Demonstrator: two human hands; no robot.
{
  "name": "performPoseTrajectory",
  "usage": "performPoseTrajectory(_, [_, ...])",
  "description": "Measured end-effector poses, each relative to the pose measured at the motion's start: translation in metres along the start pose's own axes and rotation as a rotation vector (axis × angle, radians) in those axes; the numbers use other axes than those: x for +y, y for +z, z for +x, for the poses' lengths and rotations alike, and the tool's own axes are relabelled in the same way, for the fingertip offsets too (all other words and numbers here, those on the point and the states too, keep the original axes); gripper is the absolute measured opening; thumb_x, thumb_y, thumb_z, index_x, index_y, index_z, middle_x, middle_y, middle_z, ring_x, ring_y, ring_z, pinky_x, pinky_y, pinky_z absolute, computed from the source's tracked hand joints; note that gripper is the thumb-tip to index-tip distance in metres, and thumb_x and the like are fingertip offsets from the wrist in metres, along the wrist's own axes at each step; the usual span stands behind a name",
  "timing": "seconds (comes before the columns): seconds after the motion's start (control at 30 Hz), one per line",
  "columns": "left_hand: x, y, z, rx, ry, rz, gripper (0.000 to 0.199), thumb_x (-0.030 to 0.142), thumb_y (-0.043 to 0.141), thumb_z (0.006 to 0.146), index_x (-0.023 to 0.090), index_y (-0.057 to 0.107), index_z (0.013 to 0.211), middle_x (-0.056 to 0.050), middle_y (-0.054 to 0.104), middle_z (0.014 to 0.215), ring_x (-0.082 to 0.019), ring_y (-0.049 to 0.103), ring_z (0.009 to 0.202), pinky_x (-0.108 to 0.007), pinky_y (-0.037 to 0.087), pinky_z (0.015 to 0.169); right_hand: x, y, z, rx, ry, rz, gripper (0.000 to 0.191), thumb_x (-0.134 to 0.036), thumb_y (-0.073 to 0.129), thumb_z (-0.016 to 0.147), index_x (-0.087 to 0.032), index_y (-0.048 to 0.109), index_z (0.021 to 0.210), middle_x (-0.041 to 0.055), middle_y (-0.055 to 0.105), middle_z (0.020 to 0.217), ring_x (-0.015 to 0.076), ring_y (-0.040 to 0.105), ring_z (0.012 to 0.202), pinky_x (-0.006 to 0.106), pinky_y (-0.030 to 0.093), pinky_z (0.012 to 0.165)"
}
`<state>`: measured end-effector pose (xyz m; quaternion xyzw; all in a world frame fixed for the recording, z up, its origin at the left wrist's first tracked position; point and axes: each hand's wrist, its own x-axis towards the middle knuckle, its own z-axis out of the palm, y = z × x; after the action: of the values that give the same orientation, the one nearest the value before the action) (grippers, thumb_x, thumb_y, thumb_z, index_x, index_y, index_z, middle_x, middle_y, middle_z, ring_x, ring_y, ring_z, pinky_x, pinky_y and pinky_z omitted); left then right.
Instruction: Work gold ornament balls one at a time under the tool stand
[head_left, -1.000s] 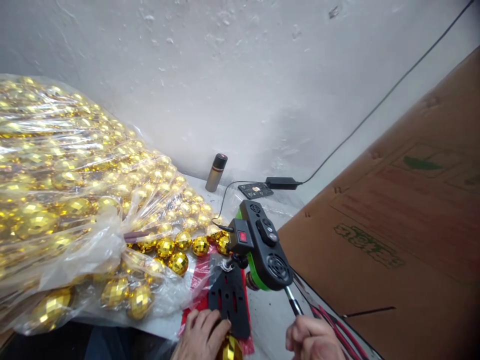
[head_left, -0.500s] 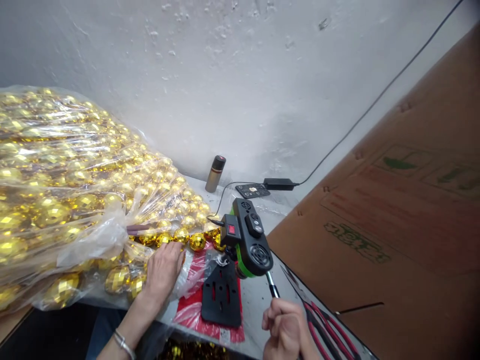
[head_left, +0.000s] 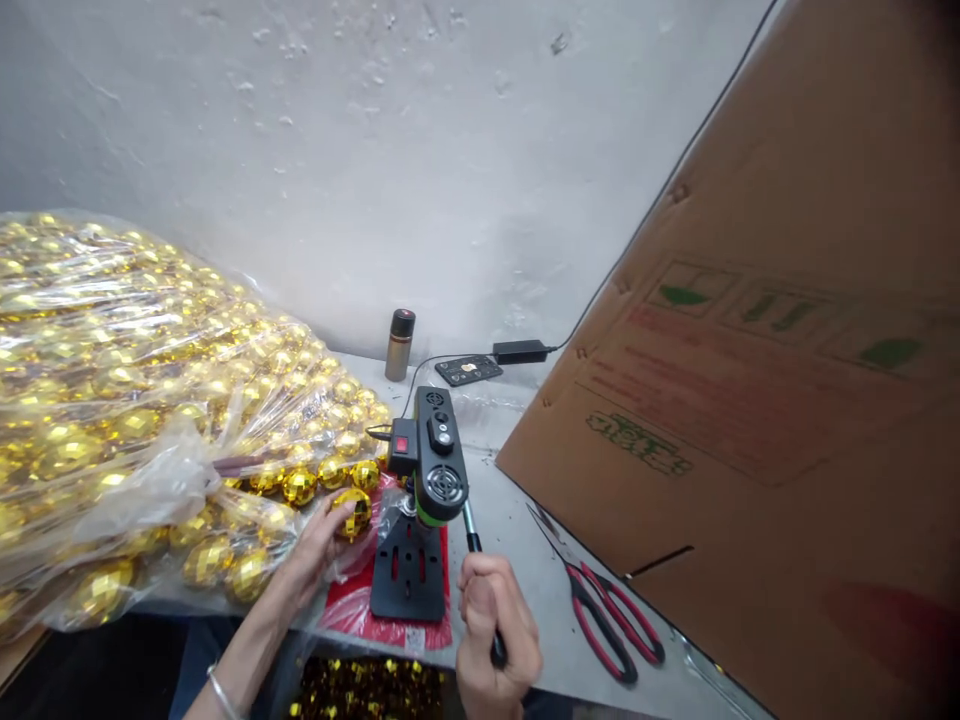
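Observation:
My left hand (head_left: 319, 545) is closed on a shiny gold faceted ball (head_left: 352, 513), just left of a black device (head_left: 440, 455) with a red switch and a slotted black base plate (head_left: 407, 575). My right hand (head_left: 495, 625) is wrapped round the black handle (head_left: 474, 541) of a metal rod that runs up to the device. A row of gold balls (head_left: 300, 486) lies behind my left hand, beside a large clear plastic bag (head_left: 172, 475) full of similar balls. Red plastic (head_left: 352, 610) lies under the base plate.
Scissors (head_left: 607, 610) with red and black handles lie to the right, beside a large cardboard box (head_left: 750, 350). Towards the wall stand a bottle (head_left: 399, 345), a dark phone-like object (head_left: 469, 370) and a power adapter (head_left: 520, 351).
My left hand has taken hold of a gold ball and lifted it near the device. The device head has turned more upright. The view has shifted, showing the scissors fully.

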<state>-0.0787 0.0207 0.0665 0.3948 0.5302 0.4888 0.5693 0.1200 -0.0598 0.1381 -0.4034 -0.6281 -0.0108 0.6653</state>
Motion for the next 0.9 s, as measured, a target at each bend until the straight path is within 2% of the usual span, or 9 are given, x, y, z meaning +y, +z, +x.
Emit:
performPoseTrajectory(0.07, [-0.011, 0.01, -0.008, -0.007, -0.098, -0.179, 0.061, 0.06, 0.083, 0.077, 0.02, 0.068, 0.12, -0.011, 0.081, 0.117, -0.029, 0.08, 0.1, -0.042, 0.065, 0.09, -0.003, 0.0, 0.003, 0.003, -0.002, -0.005, 0.032, -0.002, 0.044, 0.104, -0.024, 0.046, 0.08, -0.0031, 0.051, 0.07, 0.0109, 0.053, 0.06, 0.023, 0.043, 0.055])
performPoseTrajectory(0.17, [-0.027, 0.026, -0.017, 0.037, -0.139, -0.232, 0.072, 0.061, 0.089, 0.074, 0.023, 0.065, 0.129, -0.01, 0.081, 0.121, -0.029, 0.08, 0.104, -0.04, 0.064, 0.091, -0.005, -0.001, 0.006, -0.02, 0.008, -0.012, 0.032, -0.003, 0.044, 0.104, -0.024, 0.045, 0.08, -0.0033, 0.05, 0.069, 0.0113, 0.053, 0.061, 0.023, 0.043, 0.055])
performPoseTrajectory(0.3, [-0.047, 0.04, -0.018, 0.061, 0.033, -0.122, 0.074, 0.066, 0.087, 0.073, 0.022, 0.064, 0.127, -0.013, 0.078, 0.13, -0.032, 0.075, 0.123, -0.043, 0.059, 0.106, -0.007, -0.004, 0.008, -0.042, -0.001, -0.026, 0.032, -0.005, 0.043, 0.105, -0.025, 0.044, 0.08, -0.0038, 0.049, 0.069, 0.0104, 0.053, 0.061, 0.022, 0.043, 0.055])
performPoseTrajectory(0.43, [-0.071, 0.044, -0.017, 0.053, 0.199, 0.08, 0.065, 0.063, 0.08, 0.079, 0.023, 0.061, 0.128, -0.013, 0.079, 0.128, -0.032, 0.075, 0.122, -0.048, 0.057, 0.11, -0.007, -0.004, 0.007, -0.039, -0.009, -0.023, 0.032, -0.005, 0.043, 0.106, -0.024, 0.044, 0.08, -0.0042, 0.048, 0.069, 0.0103, 0.053, 0.062, 0.022, 0.043, 0.057])
performPoseTrajectory(0.6, [-0.096, 0.042, -0.019, 0.087, 0.377, 0.393, 0.053, 0.053, 0.077, 0.083, 0.025, 0.068, 0.127, -0.012, 0.078, 0.126, -0.035, 0.072, 0.121, -0.057, 0.056, 0.109, -0.006, -0.004, 0.006, -0.033, 0.002, -0.021, 0.032, -0.004, 0.043, 0.105, -0.024, 0.045, 0.08, -0.0035, 0.049, 0.069, 0.0105, 0.053, 0.062, 0.022, 0.044, 0.056])
performPoseTrajectory(0.73, [-0.098, 0.045, -0.019, 0.064, 0.475, 0.484, 0.054, 0.047, 0.076, 0.085, 0.025, 0.068, 0.134, -0.013, 0.076, 0.134, -0.037, 0.069, 0.128, -0.058, 0.057, 0.11, -0.007, -0.004, 0.007, -0.035, -0.008, -0.036, 0.032, -0.003, 0.042, 0.104, -0.024, 0.047, 0.08, -0.0032, 0.05, 0.068, 0.0111, 0.053, 0.06, 0.023, 0.043, 0.054])
performPoseTrajectory(0.9, [-0.088, 0.05, -0.018, -0.013, 0.469, 0.458, 0.053, 0.044, 0.074, 0.088, 0.024, 0.064, 0.136, -0.014, 0.076, 0.136, -0.037, 0.072, 0.127, -0.057, 0.058, 0.111, -0.008, -0.004, 0.007, -0.024, 0.004, -0.047, 0.032, -0.005, 0.043, 0.105, -0.024, 0.047, 0.08, -0.0036, 0.051, 0.068, 0.0108, 0.053, 0.059, 0.023, 0.043, 0.054])
